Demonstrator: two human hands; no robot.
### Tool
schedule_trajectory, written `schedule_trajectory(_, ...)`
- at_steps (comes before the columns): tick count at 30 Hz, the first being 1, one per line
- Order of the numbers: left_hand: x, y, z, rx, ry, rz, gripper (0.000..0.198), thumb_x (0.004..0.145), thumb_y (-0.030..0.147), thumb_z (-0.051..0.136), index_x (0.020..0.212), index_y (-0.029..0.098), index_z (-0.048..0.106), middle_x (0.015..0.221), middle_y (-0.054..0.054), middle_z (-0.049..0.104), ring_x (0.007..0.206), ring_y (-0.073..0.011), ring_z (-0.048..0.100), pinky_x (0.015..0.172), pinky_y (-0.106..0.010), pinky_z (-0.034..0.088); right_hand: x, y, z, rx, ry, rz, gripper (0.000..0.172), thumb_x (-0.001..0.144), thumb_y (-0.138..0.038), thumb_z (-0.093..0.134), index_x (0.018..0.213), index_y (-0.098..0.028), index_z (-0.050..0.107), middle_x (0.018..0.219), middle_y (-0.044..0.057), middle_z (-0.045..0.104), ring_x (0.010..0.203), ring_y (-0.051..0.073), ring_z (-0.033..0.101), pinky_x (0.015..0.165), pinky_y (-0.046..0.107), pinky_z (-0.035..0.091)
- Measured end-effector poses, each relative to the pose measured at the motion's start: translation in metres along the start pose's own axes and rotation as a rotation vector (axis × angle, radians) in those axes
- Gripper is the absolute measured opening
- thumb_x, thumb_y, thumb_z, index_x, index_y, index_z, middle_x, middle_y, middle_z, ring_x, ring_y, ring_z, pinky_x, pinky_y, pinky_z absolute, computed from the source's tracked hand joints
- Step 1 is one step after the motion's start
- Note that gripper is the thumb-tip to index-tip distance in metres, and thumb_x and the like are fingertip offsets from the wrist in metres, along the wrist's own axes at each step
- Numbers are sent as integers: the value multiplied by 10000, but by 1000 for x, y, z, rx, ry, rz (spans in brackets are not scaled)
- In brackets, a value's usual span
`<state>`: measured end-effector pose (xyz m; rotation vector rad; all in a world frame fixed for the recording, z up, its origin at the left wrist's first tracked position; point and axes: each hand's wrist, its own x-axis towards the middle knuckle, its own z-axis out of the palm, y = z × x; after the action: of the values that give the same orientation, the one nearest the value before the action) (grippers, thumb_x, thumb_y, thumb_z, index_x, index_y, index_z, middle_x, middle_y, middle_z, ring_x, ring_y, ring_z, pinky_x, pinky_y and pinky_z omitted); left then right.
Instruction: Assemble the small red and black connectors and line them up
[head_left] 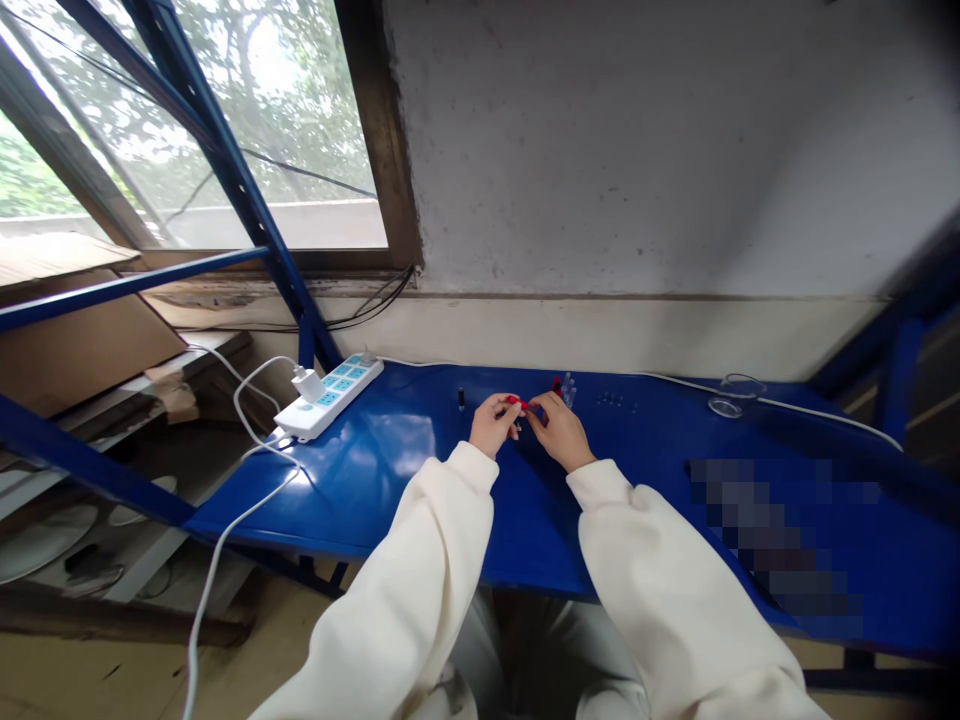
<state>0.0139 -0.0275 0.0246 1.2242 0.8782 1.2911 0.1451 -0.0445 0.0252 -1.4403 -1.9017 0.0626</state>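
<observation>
My left hand (492, 426) is closed in a pinch on a small red piece (515, 400) above the blue table. Closed too, my right hand (558, 432) meets it from the other side, its fingertips on the red piece's right end. The exact kind of this piece is too small to make out. Left of my hands stands a small black-topped tube (461, 399). Just behind my right hand are several clear tubes (569, 390) and a small red-and-black piece (556, 384). Tiny clear pieces (610, 398) lie farther right.
A white power strip (330, 400) with a plugged-in charger sits at the table's left, its cable hanging over the edge. Clear round lids (725, 407) lie at the back right near a white cable. A blurred dark item (780, 540) covers the right side. Blue rack posts flank the table (525, 540).
</observation>
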Motion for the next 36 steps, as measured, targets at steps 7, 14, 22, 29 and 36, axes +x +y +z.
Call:
schedule_trajectory(7, 3, -4, -3, 71, 171, 105, 307, 688, 392, 582, 821, 126, 502, 599, 24, 539, 307, -27, 409, 323, -176, 311, 2, 6, -5, -239, -165, 82, 144, 799, -276, 464, 866, -191, 559, 864, 30, 557, 741, 128, 535, 580, 215, 360)
schedule_trajectory(14, 3, -5, -5, 96, 174, 103, 297, 697, 400, 573, 811, 134, 508, 588, 28, 541, 307, -25, 398, 324, -175, 312, 2, 6, -15, -474, -199, 188, 171, 796, -230, 454, 920, -171, 556, 936, 75, 584, 865, 182, 549, 672, 269, 372)
schedule_trajectory(22, 2, -4, -4, 79, 147, 52, 292, 670, 387, 601, 784, 132, 515, 568, 25, 537, 318, -29, 406, 326, -175, 317, 3, 16, -19, -393, -268, 420, 230, 802, -280, 435, 966, -178, 560, 887, 90, 619, 819, 180, 586, 644, 253, 384)
schedule_trajectory(29, 2, -3, -1, 106, 126, 36, 291, 667, 374, 605, 785, 124, 514, 565, 19, 531, 357, -49, 452, 329, -173, 321, 5, 32, -18, -328, -207, 559, 221, 782, -340, 473, 878, -190, 603, 818, 76, 633, 764, 201, 601, 603, 270, 402)
schedule_trajectory(36, -2, -10, 4, 229, 30, 102, 301, 683, 406, 584, 795, 128, 564, 638, -25, 581, 460, -67, 492, 400, -186, 385, 3, 41, -14, -296, -171, 582, 233, 771, -353, 478, 865, -195, 621, 831, 73, 642, 776, 191, 601, 607, 257, 402)
